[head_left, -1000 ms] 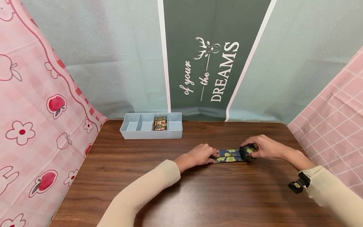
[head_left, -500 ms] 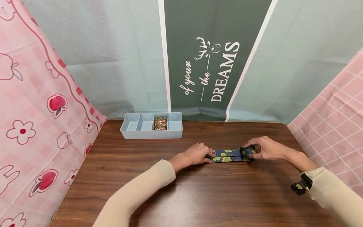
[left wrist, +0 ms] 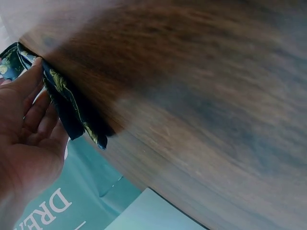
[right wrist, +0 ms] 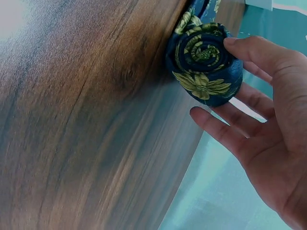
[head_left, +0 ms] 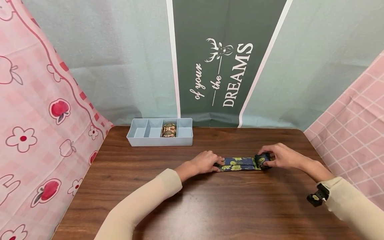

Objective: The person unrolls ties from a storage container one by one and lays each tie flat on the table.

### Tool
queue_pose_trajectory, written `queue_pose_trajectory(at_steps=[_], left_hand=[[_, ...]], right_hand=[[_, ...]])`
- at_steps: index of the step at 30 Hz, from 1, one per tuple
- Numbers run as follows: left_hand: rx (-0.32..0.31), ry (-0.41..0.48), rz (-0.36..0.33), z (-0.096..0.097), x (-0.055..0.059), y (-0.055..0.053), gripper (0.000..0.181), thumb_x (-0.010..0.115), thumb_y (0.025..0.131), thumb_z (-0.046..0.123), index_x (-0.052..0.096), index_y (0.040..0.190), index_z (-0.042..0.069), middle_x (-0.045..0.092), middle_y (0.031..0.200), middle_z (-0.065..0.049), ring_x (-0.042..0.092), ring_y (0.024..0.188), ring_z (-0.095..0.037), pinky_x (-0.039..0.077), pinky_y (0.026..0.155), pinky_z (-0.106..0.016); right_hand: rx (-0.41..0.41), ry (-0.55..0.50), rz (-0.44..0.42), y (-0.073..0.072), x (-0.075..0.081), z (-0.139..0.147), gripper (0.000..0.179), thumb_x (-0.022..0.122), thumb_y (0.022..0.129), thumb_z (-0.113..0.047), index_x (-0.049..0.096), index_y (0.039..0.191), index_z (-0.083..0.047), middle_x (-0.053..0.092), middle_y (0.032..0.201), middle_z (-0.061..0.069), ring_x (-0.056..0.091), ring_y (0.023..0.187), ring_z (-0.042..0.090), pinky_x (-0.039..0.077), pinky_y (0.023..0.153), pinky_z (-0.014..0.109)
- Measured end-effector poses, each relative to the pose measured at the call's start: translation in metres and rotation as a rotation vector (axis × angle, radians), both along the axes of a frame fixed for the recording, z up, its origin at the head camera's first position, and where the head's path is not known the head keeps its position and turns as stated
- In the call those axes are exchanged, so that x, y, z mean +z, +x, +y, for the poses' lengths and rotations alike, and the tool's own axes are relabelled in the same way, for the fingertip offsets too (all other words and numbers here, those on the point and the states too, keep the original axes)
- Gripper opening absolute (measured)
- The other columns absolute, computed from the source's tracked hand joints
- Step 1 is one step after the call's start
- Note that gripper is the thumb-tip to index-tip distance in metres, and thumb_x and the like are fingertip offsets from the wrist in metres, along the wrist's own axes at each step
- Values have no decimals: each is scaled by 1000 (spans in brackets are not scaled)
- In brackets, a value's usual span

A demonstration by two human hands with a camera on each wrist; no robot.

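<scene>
Right grip holds the rolled end of the tie, its thumb on the near face of the coil and fingers round the far side; one fingertip stands just clear of the fabric in the right wrist view. That coil shows a spiral of navy and yellow-green flowers, turned toward the desk's near edge. Left grip is narrow on the other, flat end of the tie, thumb at the near side and fingers at the far side. Between the two, the tie runs flat, two strips side by side, roughly parallel to the far edge of the desk, with the coil toward the right edge.

Against the far edge, near the far left corner, stands a pale blue tray with four compartments. Third from the left sits a rolled patterned cloth in red, green and cream.

Both sleeves are cream, and a black device is at the right cuff. Grey-green cloth hangs behind the far edge, its dark panel lettered "of your the DREAMS" beside a deer's head.
</scene>
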State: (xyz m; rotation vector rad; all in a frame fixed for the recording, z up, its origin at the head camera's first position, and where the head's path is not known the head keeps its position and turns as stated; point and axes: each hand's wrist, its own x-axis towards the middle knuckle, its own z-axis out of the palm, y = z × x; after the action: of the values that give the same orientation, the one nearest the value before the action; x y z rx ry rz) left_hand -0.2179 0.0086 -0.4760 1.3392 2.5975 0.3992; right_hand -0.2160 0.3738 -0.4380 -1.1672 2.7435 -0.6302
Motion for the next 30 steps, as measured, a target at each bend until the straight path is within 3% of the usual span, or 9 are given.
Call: queue_pose_trajectory(at_steps=[7,15,22,26,30], left_hand=[[8,-4,-4,-6,-1,0,37,75,102,28,73,138,23,62,149,1,64,131,-17,55,104,-30],[6,-3,15,-8,-2,0,38,76,101,27,73,138,21,63,148,0,62,134,-18,55,104,-32],[6,-16,52,-4,2,3,34,75,101,25,76,135,19,66,146,0,68,127,-16,58,100,-33],[13,-16,62,2,4,4,35,73,103,26,74,137,20,64,148,2,69,124,-16,59,98,-32],[15,-9,87,11,5,3,37,71,104,30,72,141,23,63,150,3,71,121,-15,60,94,-30]], right_hand=[[-8,-17,-92,2,2,5,41,85,86,-2,74,125,-7,75,114,8,72,93,12,64,69,33],[18,-39,-82,2,1,8,48,85,81,6,72,126,-5,74,114,8,71,94,14,64,68,30],[1,4,-86,2,6,4,50,82,78,10,72,125,-3,73,114,9,71,96,17,63,68,30],[-10,19,-99,3,8,1,43,84,83,1,73,125,-1,72,112,8,70,93,14,62,67,28],[-2,18,-30,2,5,-3,36,88,88,-18,75,119,-4,71,100,-1,64,77,5,55,60,23]])
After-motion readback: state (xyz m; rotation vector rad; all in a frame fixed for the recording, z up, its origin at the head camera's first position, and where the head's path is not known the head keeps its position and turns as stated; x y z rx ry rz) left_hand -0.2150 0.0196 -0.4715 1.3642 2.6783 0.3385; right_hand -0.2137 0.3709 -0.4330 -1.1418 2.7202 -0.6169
